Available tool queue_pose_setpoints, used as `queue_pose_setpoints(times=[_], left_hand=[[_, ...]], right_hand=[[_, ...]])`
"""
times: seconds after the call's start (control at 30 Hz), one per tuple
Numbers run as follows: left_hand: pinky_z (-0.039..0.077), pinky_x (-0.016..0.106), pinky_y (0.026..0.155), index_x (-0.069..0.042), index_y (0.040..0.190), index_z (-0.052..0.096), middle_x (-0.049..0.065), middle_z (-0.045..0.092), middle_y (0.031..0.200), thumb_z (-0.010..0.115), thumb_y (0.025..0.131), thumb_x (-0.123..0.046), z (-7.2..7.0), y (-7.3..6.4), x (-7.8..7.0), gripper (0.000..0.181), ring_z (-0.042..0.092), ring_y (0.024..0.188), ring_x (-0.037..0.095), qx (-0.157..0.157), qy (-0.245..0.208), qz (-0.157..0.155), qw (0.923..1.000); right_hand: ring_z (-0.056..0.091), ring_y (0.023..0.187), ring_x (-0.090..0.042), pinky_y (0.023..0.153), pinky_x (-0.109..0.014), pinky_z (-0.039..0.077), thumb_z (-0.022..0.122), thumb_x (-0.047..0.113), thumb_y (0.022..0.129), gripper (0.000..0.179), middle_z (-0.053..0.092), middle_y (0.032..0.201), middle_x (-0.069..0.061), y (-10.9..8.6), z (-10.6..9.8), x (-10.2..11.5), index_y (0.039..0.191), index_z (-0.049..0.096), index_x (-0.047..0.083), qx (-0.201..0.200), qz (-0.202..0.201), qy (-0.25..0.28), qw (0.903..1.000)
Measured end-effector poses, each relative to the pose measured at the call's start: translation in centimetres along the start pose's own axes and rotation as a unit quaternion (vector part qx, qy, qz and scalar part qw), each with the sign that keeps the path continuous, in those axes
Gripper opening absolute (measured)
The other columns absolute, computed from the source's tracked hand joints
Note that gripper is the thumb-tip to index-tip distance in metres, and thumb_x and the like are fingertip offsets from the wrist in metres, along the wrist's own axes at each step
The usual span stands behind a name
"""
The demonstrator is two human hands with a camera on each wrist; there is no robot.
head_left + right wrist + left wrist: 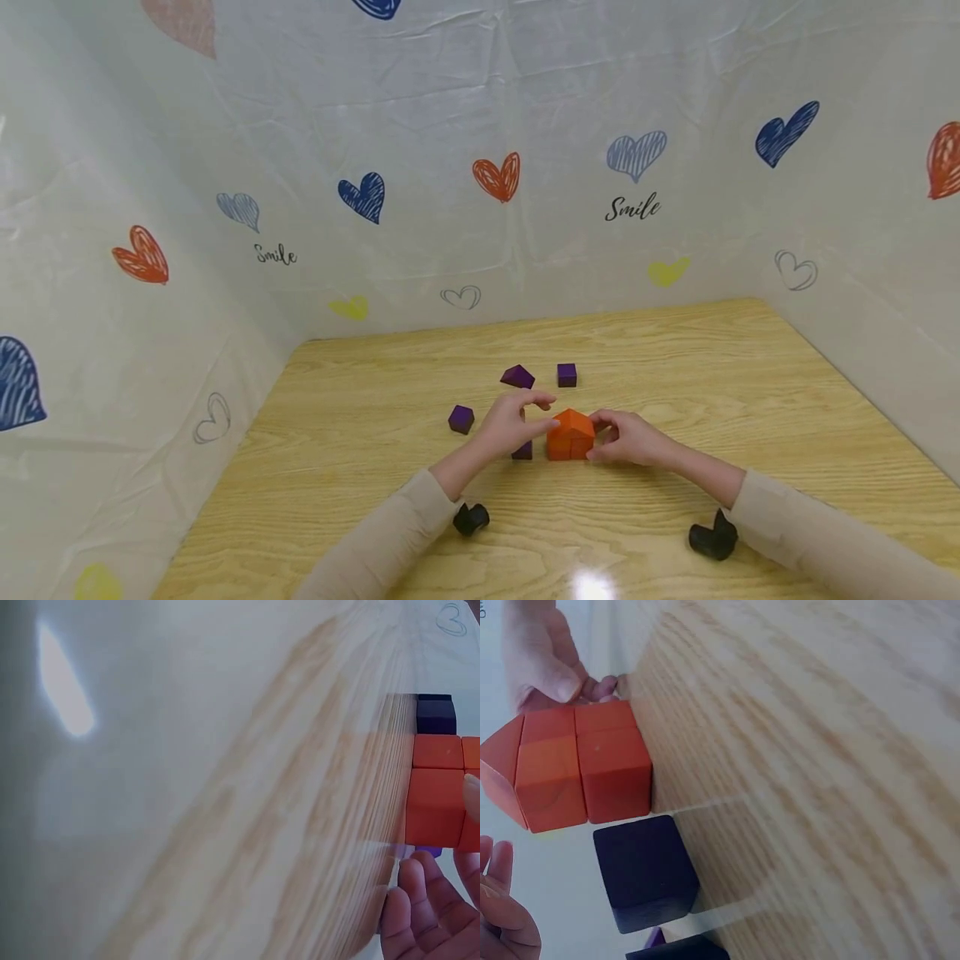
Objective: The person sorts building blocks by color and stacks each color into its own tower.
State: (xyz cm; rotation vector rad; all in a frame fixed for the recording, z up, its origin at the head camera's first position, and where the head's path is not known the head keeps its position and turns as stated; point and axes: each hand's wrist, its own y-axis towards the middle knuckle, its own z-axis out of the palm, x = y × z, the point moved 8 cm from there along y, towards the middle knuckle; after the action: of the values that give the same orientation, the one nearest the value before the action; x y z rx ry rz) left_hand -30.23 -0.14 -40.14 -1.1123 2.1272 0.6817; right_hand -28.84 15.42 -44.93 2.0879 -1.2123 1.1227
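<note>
Several orange cubes [558,450] stand stacked two high and close together, topped by an orange triangular block [502,772] like a roof. My left hand [510,423] hovers on their left, thumb and fingers spread apart, the thumb tip overlapping the roof's edge in the head view. My right hand [633,439] is at the right side of the stack with nothing gripped; its thumb [472,796] overlaps an orange cube in the right wrist view, its fingers loosely bent. A purple cube [645,870] sits just left of the stack, partly hidden by my left hand in the head view.
Beyond the left hand lie a purple triangular block [517,377] and another purple cube [567,375]; one more purple cube [461,419] is farther left. A white curtain [420,250] with printed hearts surrounds the wooden table [660,358]. Black mounts [714,536] sit at both wrists.
</note>
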Motion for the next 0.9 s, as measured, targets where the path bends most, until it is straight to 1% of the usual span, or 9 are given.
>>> queue_pose_setpoints(times=[0.1, 0.27, 0.37, 0.43, 0.53, 0.63, 0.77, 0.87, 0.9], left_hand=[[0.034, 0.019, 0.056, -0.007, 0.117, 0.062, 0.009, 0.064, 0.107, 0.065, 0.085, -0.025, -0.1, -0.3, 0.4, 0.037, 0.038, 0.061, 0.009, -0.002, -0.005, -0.002, 1.0], [0.032, 0.019, 0.051, -0.006, 0.117, 0.062, 0.011, 0.064, 0.106, 0.063, 0.087, -0.019, -1.2, -0.9, 1.3, 0.033, 0.035, 0.054, 0.009, -0.022, 0.0, -0.007, 0.9997], [0.032, 0.02, 0.05, -0.005, 0.116, 0.062, 0.013, 0.064, 0.104, 0.062, 0.087, -0.015, -2.2, -1.3, 1.7, 0.031, 0.034, 0.052, 0.009, -0.035, 0.0, -0.004, 0.9994], [0.032, 0.019, 0.05, -0.004, 0.115, 0.063, 0.013, 0.064, 0.102, 0.062, 0.087, -0.014, -3.0, -1.6, 2.1, 0.03, 0.034, 0.053, 0.008, -0.05, 0.003, -0.004, 0.9988], [0.033, 0.019, 0.052, -0.003, 0.112, 0.064, 0.011, 0.064, 0.099, 0.063, 0.086, -0.013, -4.3, -2.1, 2.9, 0.028, 0.036, 0.055, 0.008, -0.074, 0.003, -0.011, 0.9972], [0.034, 0.02, 0.053, -0.003, 0.112, 0.064, 0.011, 0.064, 0.099, 0.062, 0.087, -0.013, -5.3, -2.6, 3.8, 0.026, 0.037, 0.057, 0.008, -0.092, -0.003, -0.021, 0.9955], [0.036, 0.021, 0.051, -0.002, 0.112, 0.063, 0.012, 0.064, 0.1, 0.06, 0.088, -0.01, -6.6, -3.3, 5.0, 0.026, 0.039, 0.054, 0.008, -0.11, -0.02, -0.041, 0.9929], [0.035, 0.021, 0.05, 0.0, 0.112, 0.063, 0.013, 0.064, 0.1, 0.06, 0.087, -0.007, -7.4, -3.8, 5.8, 0.026, 0.04, 0.055, 0.011, -0.124, -0.023, -0.053, 0.9907], [0.035, 0.021, 0.051, 0.0, 0.112, 0.063, 0.012, 0.064, 0.1, 0.06, 0.087, -0.007, -7.5, -4.0, 6.1, 0.026, 0.041, 0.057, 0.011, -0.126, -0.02, -0.054, 0.9903]], right_hand=[[0.055, 0.076, -0.014, 0.068, -0.022, 0.047, 0.074, 0.019, 0.077, 0.048, 0.06, 0.105, -0.015, -0.2, -0.2, 0.3, 0.114, 0.054, -0.005, -0.004, -0.003, -0.002, 1.0], [0.055, 0.073, -0.012, 0.066, -0.023, 0.047, 0.074, 0.017, 0.076, 0.053, 0.059, 0.104, -0.017, -0.6, -1.1, 0.4, 0.119, 0.05, -0.006, -0.025, 0.006, -0.008, 0.9996], [0.055, 0.071, -0.011, 0.064, -0.023, 0.047, 0.073, 0.014, 0.077, 0.055, 0.059, 0.105, -0.02, -0.7, -1.8, 0.6, 0.12, 0.048, -0.009, -0.038, 0.002, -0.008, 0.9992], [0.056, 0.072, -0.009, 0.064, -0.023, 0.048, 0.073, 0.014, 0.077, 0.056, 0.058, 0.107, -0.023, -0.8, -2.3, 0.9, 0.121, 0.047, -0.01, -0.046, -0.004, -0.005, 0.9989], [0.057, 0.073, -0.007, 0.064, -0.024, 0.048, 0.072, 0.015, 0.078, 0.058, 0.054, 0.112, -0.027, -1.0, -2.9, 1.7, 0.123, 0.046, -0.011, -0.058, -0.016, 0.002, 0.9982], [0.056, 0.073, -0.006, 0.062, -0.024, 0.048, 0.071, 0.015, 0.08, 0.056, 0.052, 0.118, -0.027, -1.4, -3.5, 2.8, 0.124, 0.046, -0.008, -0.075, -0.019, 0.01, 0.9969], [0.057, 0.073, -0.007, 0.062, -0.025, 0.047, 0.069, 0.015, 0.081, 0.054, 0.049, 0.122, -0.025, -1.8, -3.4, 4.7, 0.126, 0.046, -0.004, -0.102, -0.013, 0.061, 0.9929], [0.059, 0.072, -0.012, 0.062, -0.027, 0.047, 0.069, 0.015, 0.082, 0.054, 0.048, 0.125, -0.024, -1.9, -2.5, 6.3, 0.127, 0.045, -0.003, -0.108, -0.01, 0.113, 0.9876], [0.06, 0.072, -0.014, 0.061, -0.028, 0.048, 0.068, 0.015, 0.082, 0.054, 0.047, 0.126, -0.023, -2.0, -2.1, 6.7, 0.127, 0.045, -0.003, -0.107, -0.009, 0.128, 0.9859]])
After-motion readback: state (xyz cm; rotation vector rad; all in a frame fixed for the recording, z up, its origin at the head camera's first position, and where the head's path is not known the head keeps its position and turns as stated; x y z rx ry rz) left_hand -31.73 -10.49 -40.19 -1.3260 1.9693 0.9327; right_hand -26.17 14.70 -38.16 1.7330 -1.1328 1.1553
